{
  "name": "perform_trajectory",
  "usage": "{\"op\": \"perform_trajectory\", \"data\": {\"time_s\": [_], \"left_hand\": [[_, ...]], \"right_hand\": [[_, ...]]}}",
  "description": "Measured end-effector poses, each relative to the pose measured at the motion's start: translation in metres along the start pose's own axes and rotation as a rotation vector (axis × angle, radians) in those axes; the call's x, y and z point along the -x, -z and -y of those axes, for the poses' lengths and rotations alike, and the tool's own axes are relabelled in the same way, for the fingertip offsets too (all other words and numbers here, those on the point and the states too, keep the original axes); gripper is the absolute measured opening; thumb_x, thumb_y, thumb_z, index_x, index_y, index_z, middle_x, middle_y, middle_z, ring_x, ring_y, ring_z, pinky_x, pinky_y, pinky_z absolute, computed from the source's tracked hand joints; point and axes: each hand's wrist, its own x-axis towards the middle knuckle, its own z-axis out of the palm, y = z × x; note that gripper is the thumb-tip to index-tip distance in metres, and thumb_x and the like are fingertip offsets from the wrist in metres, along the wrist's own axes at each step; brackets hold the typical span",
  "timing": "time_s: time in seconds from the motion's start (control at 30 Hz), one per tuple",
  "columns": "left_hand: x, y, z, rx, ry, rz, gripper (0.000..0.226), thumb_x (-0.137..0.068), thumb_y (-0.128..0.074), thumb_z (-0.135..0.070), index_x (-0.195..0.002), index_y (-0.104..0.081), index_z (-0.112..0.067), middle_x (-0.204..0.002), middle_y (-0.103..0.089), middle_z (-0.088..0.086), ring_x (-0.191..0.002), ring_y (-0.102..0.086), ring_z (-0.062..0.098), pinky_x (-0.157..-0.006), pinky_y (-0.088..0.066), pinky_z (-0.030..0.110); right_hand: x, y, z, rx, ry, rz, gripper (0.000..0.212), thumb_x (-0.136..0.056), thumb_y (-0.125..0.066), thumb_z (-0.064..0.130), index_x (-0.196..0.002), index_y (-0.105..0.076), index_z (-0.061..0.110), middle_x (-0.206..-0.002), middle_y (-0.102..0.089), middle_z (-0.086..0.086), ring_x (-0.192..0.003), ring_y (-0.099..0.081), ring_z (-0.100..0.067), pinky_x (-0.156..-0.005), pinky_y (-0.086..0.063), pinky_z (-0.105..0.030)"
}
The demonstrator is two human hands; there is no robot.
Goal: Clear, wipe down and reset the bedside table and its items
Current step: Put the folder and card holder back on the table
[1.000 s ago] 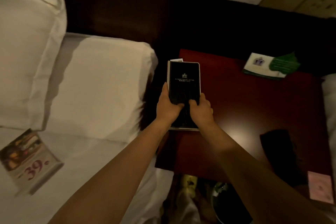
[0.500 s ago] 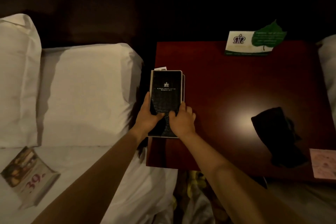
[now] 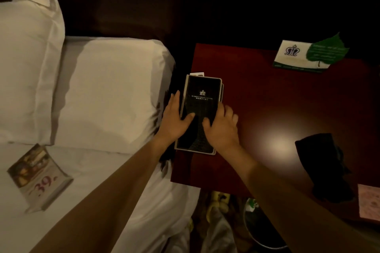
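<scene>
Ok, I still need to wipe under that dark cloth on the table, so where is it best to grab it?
Pinch the dark cloth at its raised, bunched middle, coming straight down from above. It lies crumpled and loose on the bedside table, so there is probably no firm edge to hook. The right hand is nearer, though both hands are on the black folder.
</scene>
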Motion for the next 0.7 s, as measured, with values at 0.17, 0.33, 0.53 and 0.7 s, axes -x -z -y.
{"op": "perform_trajectory", "data": {"time_s": [0.17,0.33,0.53,0.7], "left_hand": [[-0.004,0.048,0.019,-0.276,-0.046,0.006,0.071,-0.09,-0.058,-0.025,-0.148,-0.02,-0.008,-0.155,-0.024,0.015,-0.145,-0.021,0.028,-0.119,-0.017,0.035],[0.005,0.097,0.049,-0.47,0.083,0.078,0.063,-0.092,-0.052,-0.032,-0.147,-0.026,-0.015,-0.154,-0.031,0.009,-0.142,-0.026,0.028,-0.116,-0.025,0.042],[0.036,0.142,0.088,-0.452,0.227,0.032,0.055,-0.092,-0.052,-0.03,-0.143,-0.035,-0.014,-0.15,-0.038,0.006,-0.14,-0.031,0.026,-0.112,-0.03,0.045],[0.073,0.169,0.13,-0.343,0.306,-0.044,0.047,-0.094,-0.049,-0.025,-0.138,-0.042,-0.012,-0.147,-0.042,0.008,-0.137,-0.035,0.025,-0.112,-0.031,0.043]], "right_hand": [[-0.016,0.009,0.031,0.284,0.181,0.086,0.066,-0.093,-0.044,0.039,-0.147,-0.015,0.016,-0.152,-0.021,-0.013,-0.136,-0.021,-0.035,-0.111,-0.028,-0.047],[-0.015,-0.013,0.074,0.438,0.316,0.172,0.07,-0.092,-0.046,0.043,-0.148,-0.013,0.02,-0.156,-0.014,-0.011,-0.14,-0.014,-0.037,-0.112,-0.022,-0.048],[0.0,-0.065,0.133,0.53,0.434,0.298,0.071,-0.09,-0.042,0.053,-0.147,-0.015,0.021,-0.157,-0.011,-0.012,-0.141,-0.011,-0.036,-0.115,-0.016,-0.051],[0.018,-0.111,0.175,0.52,0.505,0.356,0.067,-0.092,-0.036,0.055,-0.143,-0.025,0.014,-0.15,-0.027,-0.013,-0.135,-0.025,-0.034,-0.11,-0.027,-0.046]]}}
